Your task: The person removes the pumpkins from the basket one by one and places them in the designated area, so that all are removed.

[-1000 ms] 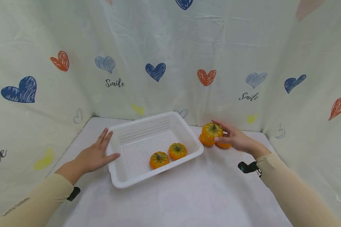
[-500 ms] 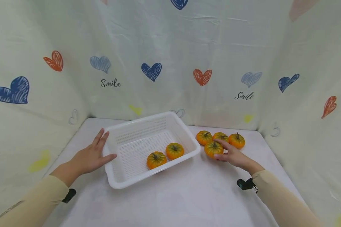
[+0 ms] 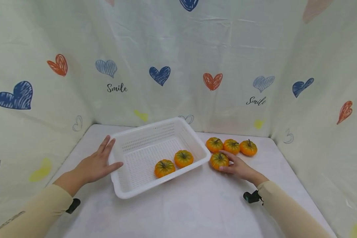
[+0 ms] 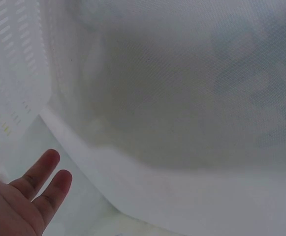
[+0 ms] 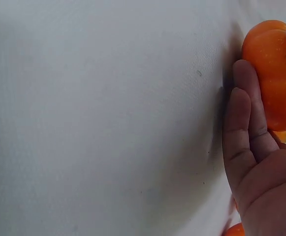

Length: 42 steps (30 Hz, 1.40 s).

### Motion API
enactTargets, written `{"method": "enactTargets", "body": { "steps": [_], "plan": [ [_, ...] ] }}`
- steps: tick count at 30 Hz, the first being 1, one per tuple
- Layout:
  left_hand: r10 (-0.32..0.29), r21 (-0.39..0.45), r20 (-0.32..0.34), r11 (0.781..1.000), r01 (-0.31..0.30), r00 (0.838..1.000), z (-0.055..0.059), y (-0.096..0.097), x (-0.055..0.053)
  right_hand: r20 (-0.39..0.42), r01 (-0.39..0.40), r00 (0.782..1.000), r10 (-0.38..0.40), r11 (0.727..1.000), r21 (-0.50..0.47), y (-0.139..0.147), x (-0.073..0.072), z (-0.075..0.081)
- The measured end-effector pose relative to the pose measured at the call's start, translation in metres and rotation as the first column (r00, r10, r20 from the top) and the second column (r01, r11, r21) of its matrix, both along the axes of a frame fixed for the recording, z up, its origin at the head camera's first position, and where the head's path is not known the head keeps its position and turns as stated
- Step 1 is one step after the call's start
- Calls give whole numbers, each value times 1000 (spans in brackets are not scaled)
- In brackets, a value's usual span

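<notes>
In the head view, my right hand (image 3: 241,168) grips a small orange-and-green pumpkin (image 3: 219,161) from its right side, just off the basket's right corner. The right wrist view shows the thumb and fingers around this pumpkin (image 5: 273,73), fingers low along its underside. Behind it, a row of three similar pumpkins (image 3: 231,146) sits on the table. My left hand (image 3: 92,167) lies with straight, spread fingers at the left rim of a white perforated plastic basket (image 3: 137,193). Inside, two more pumpkins (image 3: 183,158) rest near the front wall.
A white cloth covers the table (image 3: 178,215). Close behind it and on both sides hangs a pale curtain (image 3: 184,49) printed with hearts and "Smile". The basket stands at an angle, its far side near the curtain.
My right hand has brought the pumpkin down from above the others, toward me and slightly left, beside the basket corner. The left hand stays at the basket rim.
</notes>
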<state>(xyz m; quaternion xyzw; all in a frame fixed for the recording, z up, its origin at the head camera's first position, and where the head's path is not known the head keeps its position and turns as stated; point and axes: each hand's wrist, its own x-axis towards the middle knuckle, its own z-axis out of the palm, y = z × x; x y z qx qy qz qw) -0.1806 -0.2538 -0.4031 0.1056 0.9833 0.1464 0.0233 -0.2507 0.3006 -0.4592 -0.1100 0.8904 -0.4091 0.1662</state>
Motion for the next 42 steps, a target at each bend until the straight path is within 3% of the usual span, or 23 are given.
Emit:
{"method": "enactTargets", "body": {
  "steps": [33,42],
  "plan": [
    [-21,-23,6,1000,21,1000,-2,1,-6,114,56,992,-52,998,-36,2,6,-12],
    [-16,-23,5,1000,16,1000,-3,-3,-7,92,49,995,-46,998,-35,0,4,-11]
  ]
}}
